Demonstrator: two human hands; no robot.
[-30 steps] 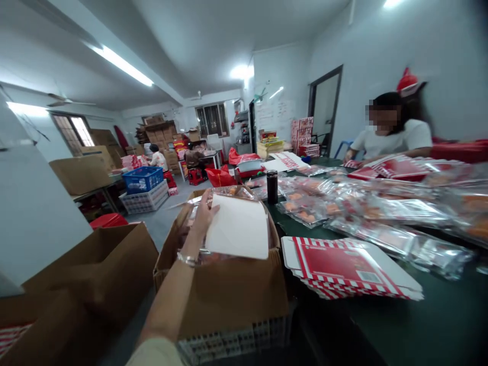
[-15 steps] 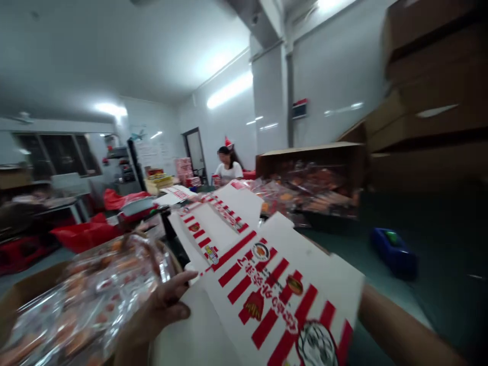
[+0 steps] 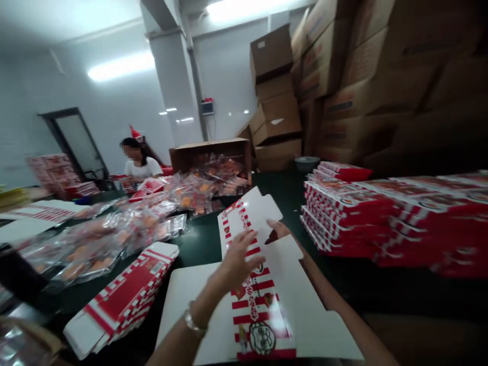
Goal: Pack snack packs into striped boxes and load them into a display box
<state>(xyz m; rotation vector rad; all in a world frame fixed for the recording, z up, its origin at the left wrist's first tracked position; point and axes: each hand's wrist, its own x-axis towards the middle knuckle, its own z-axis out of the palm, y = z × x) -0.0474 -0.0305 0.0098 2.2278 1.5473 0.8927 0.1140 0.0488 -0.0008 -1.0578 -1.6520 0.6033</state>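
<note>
A flat, unfolded red-and-white striped carton (image 3: 263,284) lies on the dark green table (image 3: 202,244) in front of me. My left hand (image 3: 238,259), with a bracelet at the wrist, rests on the carton's striped middle panel with fingers spread. My right hand (image 3: 280,230) reaches under or behind a white flap of the same carton; only some fingers show, stretched out along the flap. Neither hand grips anything that I can see.
A stack of flat striped cartons (image 3: 122,300) lies at the left. Clear packets of orange food (image 3: 114,236) cover the table's left half. Stacked red cartons (image 3: 354,213) stand at the right. A seated person (image 3: 139,160) works at the far end. Brown boxes (image 3: 343,76) tower behind.
The view has swung right from the brown box of packets to the table. The carton, held up half a second ago, now lies flat under my hands.
</note>
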